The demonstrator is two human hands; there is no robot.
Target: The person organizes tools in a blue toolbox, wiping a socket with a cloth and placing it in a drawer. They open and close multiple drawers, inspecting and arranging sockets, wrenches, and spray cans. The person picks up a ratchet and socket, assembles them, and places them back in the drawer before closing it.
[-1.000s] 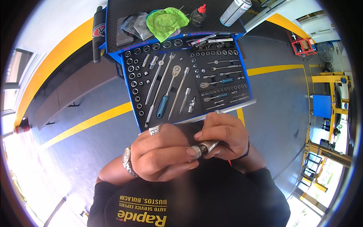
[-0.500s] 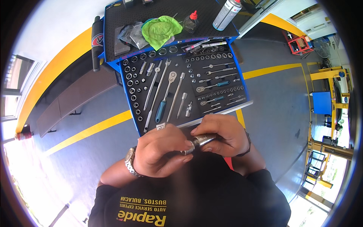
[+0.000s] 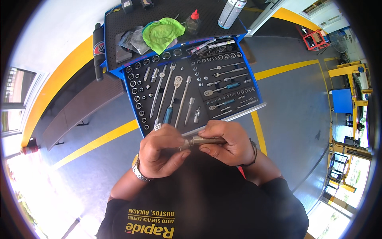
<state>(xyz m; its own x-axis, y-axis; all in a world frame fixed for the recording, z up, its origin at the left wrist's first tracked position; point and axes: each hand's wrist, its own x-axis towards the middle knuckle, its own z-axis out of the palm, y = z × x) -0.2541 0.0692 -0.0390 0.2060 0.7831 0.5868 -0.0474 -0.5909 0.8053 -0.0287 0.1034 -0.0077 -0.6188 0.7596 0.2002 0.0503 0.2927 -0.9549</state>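
Note:
In front of my chest, my left hand [image 3: 161, 153] pinches a short silver socket [image 3: 184, 146] between thumb and fingers. My right hand [image 3: 230, 143] is closed on a longer, darker metal cylinder [image 3: 205, 140] that lies roughly level. The two metal pieces meet end to end between my hands; whether they are locked together I cannot tell. My fingers cover part of both. Just beyond my hands is an open tool drawer [image 3: 207, 115] with a black foam insert holding sockets, extension bars and ratchets, among them a large ratchet [image 3: 176, 83] with a teal handle.
On the blue cart's black top [image 3: 127, 24] lie a green cloth [image 3: 161, 35], a crumpled plastic bag [image 3: 133, 42], a red-capped bottle [image 3: 193, 23] and a spray can [image 3: 230, 14]. A brown ramp-like panel [image 3: 85, 105] stands left. Yellow lift equipment [image 3: 352, 71] is far right.
The two metal pieces have turned from a slant to nearly level. Both hands appear slightly higher and further left in view, as does the drawer.

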